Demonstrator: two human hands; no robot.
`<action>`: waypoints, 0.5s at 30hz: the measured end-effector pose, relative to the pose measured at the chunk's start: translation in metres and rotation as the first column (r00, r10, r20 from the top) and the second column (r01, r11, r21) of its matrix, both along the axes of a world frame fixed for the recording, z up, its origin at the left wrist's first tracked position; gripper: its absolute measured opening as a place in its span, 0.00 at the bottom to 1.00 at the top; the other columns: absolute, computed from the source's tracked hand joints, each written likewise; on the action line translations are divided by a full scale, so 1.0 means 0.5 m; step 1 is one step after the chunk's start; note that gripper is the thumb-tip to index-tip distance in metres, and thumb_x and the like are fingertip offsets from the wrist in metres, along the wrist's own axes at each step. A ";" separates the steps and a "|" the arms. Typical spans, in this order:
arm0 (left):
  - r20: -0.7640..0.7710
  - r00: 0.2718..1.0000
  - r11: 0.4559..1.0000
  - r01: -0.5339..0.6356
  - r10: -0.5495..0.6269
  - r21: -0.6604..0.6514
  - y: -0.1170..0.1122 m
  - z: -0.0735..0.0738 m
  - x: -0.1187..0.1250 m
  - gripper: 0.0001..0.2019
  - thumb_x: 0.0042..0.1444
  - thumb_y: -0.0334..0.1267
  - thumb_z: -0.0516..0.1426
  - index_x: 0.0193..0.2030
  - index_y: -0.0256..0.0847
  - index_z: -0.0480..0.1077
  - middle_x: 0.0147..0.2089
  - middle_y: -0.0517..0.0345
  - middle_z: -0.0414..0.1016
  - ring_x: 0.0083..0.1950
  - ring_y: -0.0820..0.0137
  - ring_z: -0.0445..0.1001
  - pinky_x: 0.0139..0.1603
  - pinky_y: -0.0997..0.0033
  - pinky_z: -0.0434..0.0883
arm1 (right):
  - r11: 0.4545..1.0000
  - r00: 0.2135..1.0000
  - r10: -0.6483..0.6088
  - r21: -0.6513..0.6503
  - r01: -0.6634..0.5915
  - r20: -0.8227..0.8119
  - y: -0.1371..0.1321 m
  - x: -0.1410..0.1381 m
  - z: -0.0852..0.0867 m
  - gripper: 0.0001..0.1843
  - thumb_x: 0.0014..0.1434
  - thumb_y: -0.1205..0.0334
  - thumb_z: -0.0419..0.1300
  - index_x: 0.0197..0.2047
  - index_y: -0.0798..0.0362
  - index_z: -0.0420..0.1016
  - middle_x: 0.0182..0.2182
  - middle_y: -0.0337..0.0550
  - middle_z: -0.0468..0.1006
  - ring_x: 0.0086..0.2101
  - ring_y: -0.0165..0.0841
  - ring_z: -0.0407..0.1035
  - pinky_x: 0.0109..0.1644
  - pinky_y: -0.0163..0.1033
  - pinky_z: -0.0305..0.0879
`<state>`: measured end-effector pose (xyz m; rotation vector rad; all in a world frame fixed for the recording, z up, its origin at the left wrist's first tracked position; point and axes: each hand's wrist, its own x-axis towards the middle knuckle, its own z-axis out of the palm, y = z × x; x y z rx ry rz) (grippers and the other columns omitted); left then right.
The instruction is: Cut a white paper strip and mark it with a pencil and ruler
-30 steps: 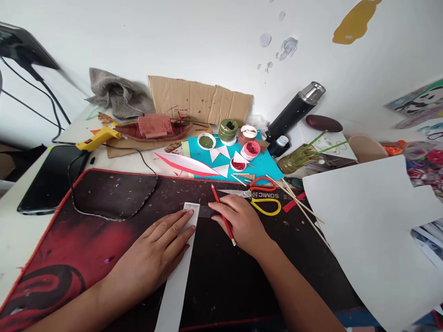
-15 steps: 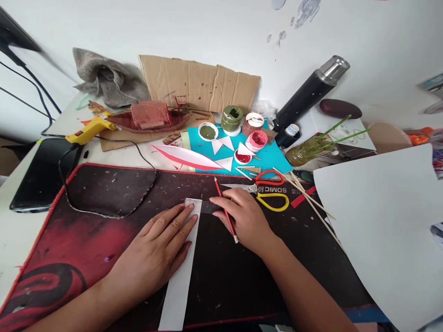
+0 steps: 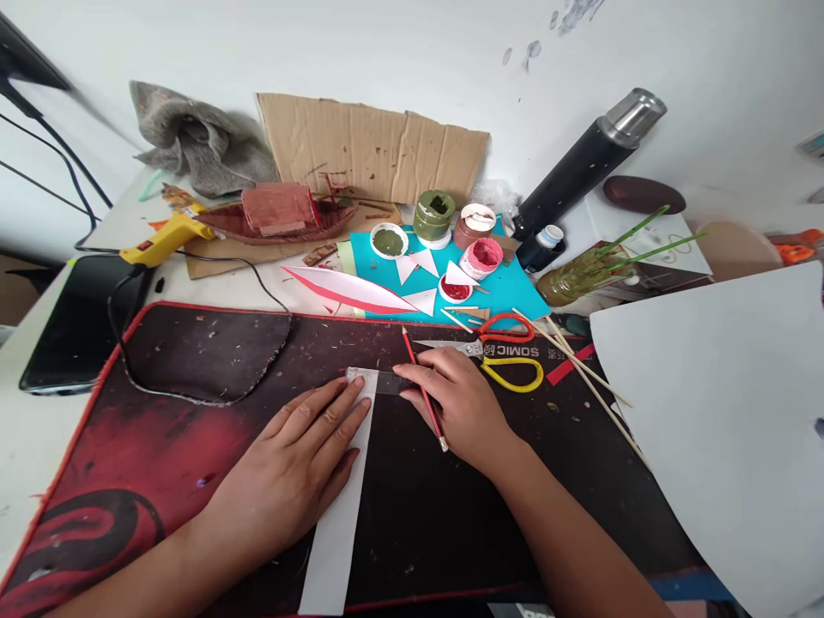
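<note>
- Barely anything has shifted in the head view: your left hand (image 3: 293, 468) still lies flat and open on the white paper strip (image 3: 338, 506), pinning it to the dark mat (image 3: 193, 412) on the surface.
- Your right hand (image 3: 460, 403) stays closed around the red pencil (image 3: 425, 396), fingertips pressing the clear ruler (image 3: 384, 382) across the strip's far end; the camera view has drifted slightly, the hands have not.
- So the strip and ruler look held steady and squared rather than being marked; the pencil tip points away from the paper.
- Scissors (image 3: 499, 360) lie just beside your right hand; paint pots (image 3: 433, 216) and the glue gun (image 3: 164, 240) sit well apart.
</note>
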<state>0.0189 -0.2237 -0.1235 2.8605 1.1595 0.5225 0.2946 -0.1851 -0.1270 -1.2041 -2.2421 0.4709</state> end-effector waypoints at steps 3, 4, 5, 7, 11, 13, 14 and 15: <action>-0.004 1.000 1.000 -0.001 0.001 -0.006 0.000 -0.001 0.000 0.23 0.75 0.37 0.55 0.72 0.36 0.73 0.77 0.47 0.73 0.76 0.53 0.71 0.74 0.53 0.69 | 1.000 1.000 0.000 0.000 0.000 -0.006 0.000 0.000 0.002 0.12 0.78 0.61 0.64 0.61 0.50 0.83 0.49 0.52 0.83 0.49 0.46 0.78 0.54 0.53 0.77; -0.004 1.000 1.000 -0.003 0.003 -0.006 0.000 -0.001 0.000 0.23 0.75 0.37 0.55 0.72 0.36 0.73 0.77 0.47 0.73 0.76 0.53 0.71 0.74 0.53 0.69 | 1.000 1.000 -0.001 -0.001 0.001 -0.011 0.000 0.000 0.003 0.12 0.78 0.62 0.64 0.61 0.51 0.83 0.49 0.52 0.83 0.49 0.46 0.78 0.54 0.53 0.77; -0.002 1.000 1.000 -0.006 0.006 -0.006 -0.001 -0.001 0.000 0.23 0.75 0.37 0.55 0.72 0.36 0.72 0.77 0.47 0.73 0.76 0.53 0.71 0.74 0.53 0.69 | 1.000 1.000 -0.001 -0.002 0.001 -0.015 0.000 0.000 0.003 0.12 0.78 0.62 0.64 0.61 0.51 0.82 0.49 0.52 0.83 0.48 0.46 0.78 0.54 0.53 0.77; 0.000 1.000 1.000 -0.008 0.008 -0.006 -0.001 -0.001 0.001 0.22 0.75 0.37 0.54 0.72 0.36 0.72 0.77 0.47 0.73 0.76 0.53 0.71 0.74 0.53 0.69 | 1.000 1.000 -0.001 -0.002 0.001 -0.024 -0.001 0.000 0.003 0.12 0.78 0.62 0.64 0.61 0.51 0.82 0.49 0.52 0.83 0.48 0.46 0.78 0.53 0.53 0.77; -0.001 1.000 1.000 0.001 -0.001 -0.001 -0.001 0.001 0.002 0.22 0.75 0.37 0.54 0.72 0.35 0.72 0.76 0.45 0.73 0.76 0.52 0.71 0.73 0.52 0.69 | 1.000 1.000 -0.001 -0.006 0.000 -0.028 -0.001 0.000 0.003 0.12 0.79 0.61 0.63 0.62 0.49 0.82 0.49 0.52 0.83 0.48 0.45 0.78 0.53 0.53 0.78; 0.000 1.000 1.000 0.005 -0.005 0.001 0.000 0.002 0.003 0.22 0.75 0.37 0.54 0.72 0.33 0.72 0.76 0.44 0.74 0.75 0.51 0.71 0.73 0.51 0.68 | 1.000 1.000 -0.001 -0.005 0.000 -0.031 -0.001 0.000 0.004 0.12 0.79 0.61 0.63 0.61 0.50 0.82 0.49 0.52 0.83 0.48 0.45 0.77 0.53 0.53 0.78; 0.000 1.000 1.000 0.007 -0.007 -0.001 0.000 0.002 0.003 0.22 0.75 0.37 0.55 0.71 0.33 0.72 0.76 0.43 0.74 0.75 0.50 0.71 0.73 0.51 0.68 | 1.000 1.000 -0.001 -0.005 0.001 -0.031 -0.001 0.000 0.005 0.12 0.78 0.61 0.64 0.61 0.50 0.82 0.49 0.52 0.83 0.48 0.45 0.77 0.53 0.53 0.78; 0.002 1.000 1.000 0.008 -0.008 -0.003 0.000 0.003 0.003 0.22 0.75 0.37 0.55 0.71 0.32 0.73 0.76 0.43 0.74 0.75 0.50 0.72 0.73 0.51 0.68 | 1.000 0.999 -0.002 -0.006 0.002 -0.032 0.000 0.000 0.005 0.12 0.78 0.61 0.64 0.61 0.50 0.82 0.49 0.52 0.83 0.48 0.45 0.77 0.53 0.52 0.77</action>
